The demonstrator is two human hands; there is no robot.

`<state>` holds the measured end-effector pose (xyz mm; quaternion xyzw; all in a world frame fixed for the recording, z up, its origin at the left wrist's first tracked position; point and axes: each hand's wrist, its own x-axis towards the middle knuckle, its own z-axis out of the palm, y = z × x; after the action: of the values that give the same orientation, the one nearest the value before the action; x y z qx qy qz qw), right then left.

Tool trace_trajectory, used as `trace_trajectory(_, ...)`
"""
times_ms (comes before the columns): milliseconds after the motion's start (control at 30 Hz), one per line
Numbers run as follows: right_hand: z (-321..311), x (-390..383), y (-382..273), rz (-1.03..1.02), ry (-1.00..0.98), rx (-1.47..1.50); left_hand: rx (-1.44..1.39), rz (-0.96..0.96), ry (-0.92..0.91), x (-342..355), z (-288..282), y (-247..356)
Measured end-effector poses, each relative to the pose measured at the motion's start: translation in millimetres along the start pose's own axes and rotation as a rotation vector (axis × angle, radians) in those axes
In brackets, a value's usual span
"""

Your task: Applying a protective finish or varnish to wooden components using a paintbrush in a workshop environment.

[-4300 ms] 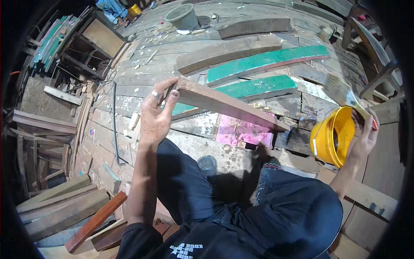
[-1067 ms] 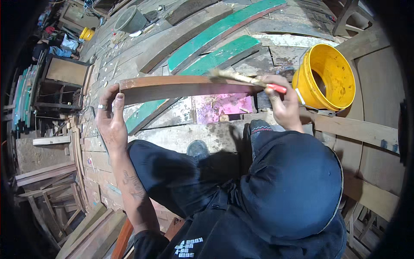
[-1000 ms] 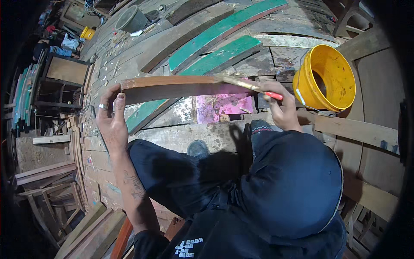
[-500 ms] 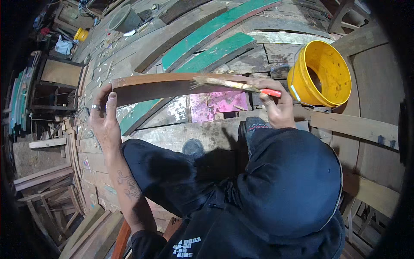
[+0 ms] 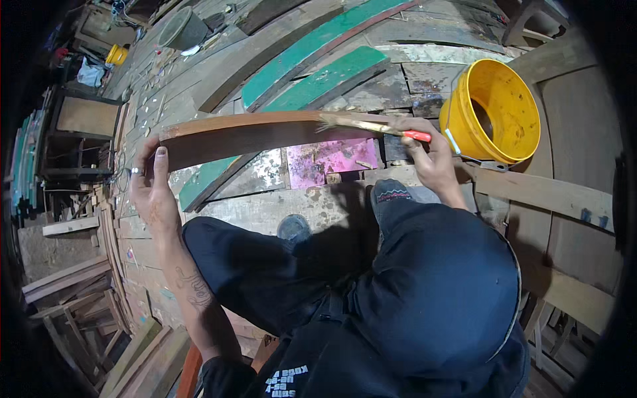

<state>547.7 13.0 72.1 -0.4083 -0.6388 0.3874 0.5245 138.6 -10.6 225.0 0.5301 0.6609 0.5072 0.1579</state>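
Note:
My left hand (image 5: 154, 189) is closed round the left end of a brown wooden plank (image 5: 245, 139), held on edge across in front of me above my legs. My right hand (image 5: 431, 159), at the plank's right end, is closed on a paintbrush (image 5: 361, 125) with a red-tipped handle. The brush's pale bristles lie at the plank's top edge, right of its middle. Whether the right fingers also grip the plank, I cannot tell. Just right of that hand stands a yellow bucket (image 5: 524, 126) with dark staining inside.
Green painted boards (image 5: 312, 89) and brown timbers (image 5: 245, 63) lie beyond the plank, near a grey bucket (image 5: 174, 30). A pink board (image 5: 318, 166) is in the floor ahead. Stacked offcuts (image 5: 73, 278) fill the left, with a dark cabinet (image 5: 86, 116). Wooden panels (image 5: 570, 245) line the right.
Since the earliest frame, my right hand has brought the brush from the bucket to the plank, now more level. Lately the plank shifted slightly left and the brush moved along its top edge.

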Motion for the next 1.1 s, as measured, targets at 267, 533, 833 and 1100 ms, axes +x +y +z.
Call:
trace_trajectory(267, -10, -2, 6, -0.045, -0.053, -0.133, -0.012, -0.062, 0.021, -3, 0, 3)
trace_trajectory(533, -28, -12, 47, 0.115, 0.064, -0.170, -0.033, -0.072, 0.017, 0, -1, -2)
trace_trajectory(833, -36, 0, 50, 0.161, 0.052, -0.220, -0.068, -0.118, 0.026, -1, -2, 1)
trace_trajectory(1100, -38, 0, 60, 0.156, 0.041, -0.334, -0.062, -0.123, 0.026, 0, -1, 2)
